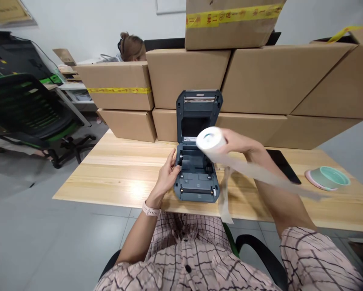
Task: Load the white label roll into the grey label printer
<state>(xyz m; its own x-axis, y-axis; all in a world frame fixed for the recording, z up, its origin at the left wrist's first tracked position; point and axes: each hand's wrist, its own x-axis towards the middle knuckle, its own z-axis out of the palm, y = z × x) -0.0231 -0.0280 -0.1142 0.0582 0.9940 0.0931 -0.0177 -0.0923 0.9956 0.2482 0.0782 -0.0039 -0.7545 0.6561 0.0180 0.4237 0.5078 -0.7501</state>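
A dark grey label printer (pixel 196 184) sits on the table near its front edge, with its lid (pixel 199 115) raised and the roll bay showing. My left hand (pixel 168 173) grips the printer's left side, thumb over the rim and fingers along the outside. Above the right part of the bay, my right hand (pixel 239 141) holds a white roll of labels (pixel 211 139) with its core end facing left. From the roll, a loose strip (pixel 260 171) trails off to the right, blurred. Another pale strip (pixel 225 198) hangs past the table's front edge.
Cardboard boxes (pixel 187 72) are stacked along the back of the wooden table (pixel 108 169). A black tablet-like slab (pixel 283 165) and a green and pink roll (pixel 328 178) lie at the right. An office chair (pixel 30 109) stands left; a person's head (pixel 132 47) shows behind the boxes.
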